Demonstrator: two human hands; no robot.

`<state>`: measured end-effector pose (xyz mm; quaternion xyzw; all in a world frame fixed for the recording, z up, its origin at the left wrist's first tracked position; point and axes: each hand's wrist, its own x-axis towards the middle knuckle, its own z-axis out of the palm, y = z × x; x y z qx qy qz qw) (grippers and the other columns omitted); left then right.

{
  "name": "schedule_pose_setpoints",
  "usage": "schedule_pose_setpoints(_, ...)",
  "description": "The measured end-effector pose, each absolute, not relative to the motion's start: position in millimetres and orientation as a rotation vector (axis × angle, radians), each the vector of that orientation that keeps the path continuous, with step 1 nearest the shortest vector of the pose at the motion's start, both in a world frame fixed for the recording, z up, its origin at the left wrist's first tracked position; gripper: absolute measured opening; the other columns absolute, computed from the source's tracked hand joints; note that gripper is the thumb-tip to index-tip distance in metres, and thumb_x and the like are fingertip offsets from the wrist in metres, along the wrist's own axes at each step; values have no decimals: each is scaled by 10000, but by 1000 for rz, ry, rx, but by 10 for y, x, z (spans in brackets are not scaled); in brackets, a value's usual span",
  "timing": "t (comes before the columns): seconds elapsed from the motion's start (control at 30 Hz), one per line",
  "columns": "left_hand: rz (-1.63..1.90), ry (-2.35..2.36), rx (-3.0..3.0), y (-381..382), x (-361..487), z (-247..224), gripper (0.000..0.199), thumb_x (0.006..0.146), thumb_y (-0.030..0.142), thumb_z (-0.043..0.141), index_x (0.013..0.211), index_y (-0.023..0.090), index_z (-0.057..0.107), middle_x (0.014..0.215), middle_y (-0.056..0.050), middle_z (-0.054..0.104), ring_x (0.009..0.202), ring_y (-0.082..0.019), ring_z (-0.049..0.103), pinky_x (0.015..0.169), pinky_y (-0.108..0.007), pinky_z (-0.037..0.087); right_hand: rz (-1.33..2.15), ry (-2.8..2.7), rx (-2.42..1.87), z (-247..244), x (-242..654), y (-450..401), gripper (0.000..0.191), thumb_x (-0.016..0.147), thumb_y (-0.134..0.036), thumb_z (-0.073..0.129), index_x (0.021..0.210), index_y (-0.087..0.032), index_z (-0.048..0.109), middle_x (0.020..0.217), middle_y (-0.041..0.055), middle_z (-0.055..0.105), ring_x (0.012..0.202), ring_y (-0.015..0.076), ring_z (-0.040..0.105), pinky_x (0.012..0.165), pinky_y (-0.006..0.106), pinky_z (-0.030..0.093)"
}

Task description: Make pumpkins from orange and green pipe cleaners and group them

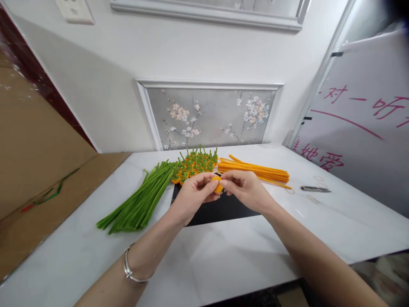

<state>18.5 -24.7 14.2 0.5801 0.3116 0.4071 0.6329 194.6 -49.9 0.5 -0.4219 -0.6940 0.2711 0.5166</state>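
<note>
Above a black mat [211, 213], a small orange piece of bent pipe cleaner [218, 186] is pinched between both my hands. My left hand [197, 194] grips it from the left with thumb and fingers, and my right hand [244, 189] has its fingertips closed on the right side. Just behind them sits a cluster of finished orange pieces with green stems [196, 164]. Green pipe cleaners [140, 200] lie in a loose bundle to the left. Orange pipe cleaners [255, 168] are heaped at the right, behind my right hand.
Thread snips [315, 189] rest on the white table [236, 251] at the right, near a few thin rubber bands [290, 191]. A panelled wall [211, 59] closes off the back. Cardboard [41, 170] stands at the left, and a whiteboard [358, 111] with red writing at the right.
</note>
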Motion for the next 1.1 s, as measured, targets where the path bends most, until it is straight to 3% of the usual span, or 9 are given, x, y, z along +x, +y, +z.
schedule_pose_setpoints(0.13, 869, 602, 1034, -182, 153, 123, 219, 727, 296, 775, 876, 176, 669, 737, 3, 653, 630, -76, 650, 580, -131, 564, 543, -1545, -926, 35, 2001, -507, 179, 870, -348, 572, 915, -211, 679, 867, 30, 698, 787, 184, 647, 740, 337, 535)
schedule_pose_setpoints(0.27, 900, 563, 858, -160, 123, 143, 89, 827, 230, 680, 805, 152, 646, 684, -9, 643, 598, -58, 643, 574, -94, 559, 687, -1609, -835, 13, 2071, -498, 211, 855, -344, 598, 1021, -218, 632, 1032, 51, 680, 947, 201, 640, 865, 371, 515)
schedule_pose_setpoints(0.37, 905, 556, 839, -153, 115, 143, 79, 866, 217, 629, 822, 153, 640, 707, -14, 646, 607, -56, 648, 575, -85, 556, 752, -1670, -826, -19, 2058, -487, 256, 818, -309, 640, 1055, -221, 602, 1013, 44, 675, 886, 188, 651, 801, 347, 534)
schedule_pose_setpoints(0.5, 864, 581, 910, -144, 127, 135, 179, 842, 317, 659, 932, 165, 630, 785, -24, 654, 664, -89, 670, 611, -137, 579, 509, -1719, -996, -11, 2012, -504, 100, 868, -241, 544, 889, -202, 633, 657, -15, 622, 559, 132, 579, 555, 274, 490)
schedule_pose_setpoints(0.63, 939, 615, 1149, -176, 176, 112, 379, 769, 354, 730, 1082, 228, 557, 958, -16, 650, 842, -139, 680, 735, -227, 589, 36, -1744, -1081, 4, 1979, -543, 120, 856, -166, 537, 800, -191, 640, 709, 15, 655, 627, 153, 601, 609, 284, 474)
schedule_pose_setpoints(0.77, 1064, 732, 1481, -199, 228, 40, 380, 749, 308, 734, 1081, 214, 575, 1018, -4, 637, 802, -118, 645, 732, -246, 580, -37, -1831, -1106, -19, 1943, -560, 135, 865, -140, 523, 816, -193, 637, 611, -12, 621, 541, 140, 584, 541, 254, 443)
schedule_pose_setpoints(1.1, 803, 655, 1430, -183, 212, -17, 404, 733, 327, 756, 1100, 191, 657, 886, -9, 676, 861, -156, 647, 810, -305, 549, -234, -1841, -1146, -62, 2072, -503, 166, 920, -191, 512, 895, -214, 674, 875, 46, 678, 799, 174, 650, 735, 264, 496)
